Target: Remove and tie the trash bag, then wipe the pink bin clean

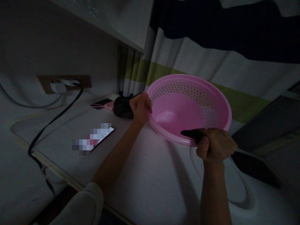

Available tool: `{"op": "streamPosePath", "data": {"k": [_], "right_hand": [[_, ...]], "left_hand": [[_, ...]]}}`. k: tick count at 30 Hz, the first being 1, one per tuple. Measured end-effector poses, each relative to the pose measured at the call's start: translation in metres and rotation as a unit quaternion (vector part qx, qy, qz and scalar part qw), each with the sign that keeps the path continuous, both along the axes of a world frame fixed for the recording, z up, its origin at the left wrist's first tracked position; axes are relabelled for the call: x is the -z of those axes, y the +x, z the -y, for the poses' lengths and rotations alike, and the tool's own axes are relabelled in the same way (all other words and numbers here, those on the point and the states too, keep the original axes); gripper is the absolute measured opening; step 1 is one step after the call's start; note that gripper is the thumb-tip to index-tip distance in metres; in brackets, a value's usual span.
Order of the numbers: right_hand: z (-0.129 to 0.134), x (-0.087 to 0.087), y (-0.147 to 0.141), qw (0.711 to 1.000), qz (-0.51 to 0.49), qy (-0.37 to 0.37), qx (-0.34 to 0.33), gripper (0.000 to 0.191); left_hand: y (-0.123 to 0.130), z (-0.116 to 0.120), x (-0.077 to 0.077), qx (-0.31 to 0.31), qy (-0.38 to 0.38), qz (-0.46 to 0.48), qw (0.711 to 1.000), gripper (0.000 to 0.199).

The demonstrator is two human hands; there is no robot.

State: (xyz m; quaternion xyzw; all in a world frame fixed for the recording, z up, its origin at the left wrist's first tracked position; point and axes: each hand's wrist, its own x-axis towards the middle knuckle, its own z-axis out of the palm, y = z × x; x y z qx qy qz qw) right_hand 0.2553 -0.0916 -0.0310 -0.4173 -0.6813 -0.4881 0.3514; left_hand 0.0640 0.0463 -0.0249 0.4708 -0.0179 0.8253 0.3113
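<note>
Left hand (141, 107), one: fingers clamped over the left rim of the basket. Right hand (217, 143), one: thumb and fingers pinched together on a dark item (191, 134), single, rough-edged, kind unclear, at the near rim. Basket (187, 107), one: pink, smooth plastic, round, wall pierced with small holes; it stood tilted over the tabletop, mouth toward the wearer. Tabletop (145, 181), one: white, flat. Black bag (124, 106), one: glossy, crumpled, behind the left hand. Pink gadget (109, 106), one: small, looped strap. Phone (106, 136), one: slim rectangle, screen lit. Plugs (58, 87), two: white, blocky, in one wall panel (47, 82). Curtain (187, 53): folded fabric, banded navy, white and green.
</note>
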Motion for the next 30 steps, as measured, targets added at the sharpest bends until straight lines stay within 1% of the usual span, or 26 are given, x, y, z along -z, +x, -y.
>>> {"op": "streamPosePath", "data": {"k": [3,5,8,10,13,15,17,18,19,21,23,24,26,28,30], "right_hand": [[0.006,-0.003,0.014,0.999,-0.012,0.031,-0.035,0.024],[0.008,-0.006,0.017,0.998,-0.010,0.052,-0.046,0.023],[0.006,-0.009,0.016,0.994,-0.001,0.077,-0.079,0.022],[0.004,-0.011,0.014,0.990,0.009,0.096,-0.106,0.022],[0.000,-0.011,0.016,0.987,0.013,0.116,-0.114,0.022],[-0.001,-0.009,0.019,0.986,0.002,0.125,-0.110,0.023],[-0.001,-0.008,0.023,0.986,-0.009,0.135,-0.102,0.024],[-0.001,-0.007,0.024,0.985,-0.008,0.141,-0.097,0.024],[-0.001,-0.007,0.026,0.985,-0.001,0.146,-0.090,0.023],[-0.001,-0.007,0.027,0.987,0.009,0.147,-0.069,0.022],[-0.001,-0.007,0.028,0.988,0.015,0.141,-0.053,0.021],[0.000,-0.007,0.028,0.989,0.016,0.139,-0.047,0.021],[0.002,-0.007,0.026,0.991,0.018,0.127,-0.029,0.022],[0.004,-0.008,0.023,0.993,0.027,0.112,-0.006,0.022],[0.006,-0.008,0.018,0.995,0.037,0.096,0.007,0.022]], "left_hand": [[-0.006,-0.001,-0.003,0.030,0.003,-0.003,1.000,0.062],[-0.007,-0.001,-0.005,0.048,0.006,-0.002,0.999,0.063],[-0.007,-0.002,-0.004,0.038,0.011,-0.010,0.999,0.062],[-0.007,-0.003,-0.003,-0.002,0.013,-0.019,1.000,0.061],[-0.011,0.003,-0.005,-0.106,0.027,-0.077,0.991,0.056],[-0.016,0.017,-0.009,-0.159,0.059,-0.161,0.972,0.052],[-0.018,0.037,-0.016,-0.181,0.117,-0.263,0.940,0.049],[-0.017,0.048,-0.018,-0.195,0.139,-0.324,0.915,0.047],[-0.014,0.058,-0.020,-0.219,0.159,-0.387,0.881,0.045],[-0.003,0.075,-0.020,-0.274,0.181,-0.462,0.824,0.041],[0.013,0.085,-0.016,-0.317,0.180,-0.500,0.786,0.037],[0.020,0.087,-0.012,-0.335,0.174,-0.508,0.774,0.036],[0.033,0.086,-0.005,-0.357,0.167,-0.516,0.760,0.036],[0.040,0.083,0.000,-0.362,0.168,-0.515,0.759,0.039],[0.042,0.078,0.003,-0.358,0.162,-0.513,0.763,0.042]]}}
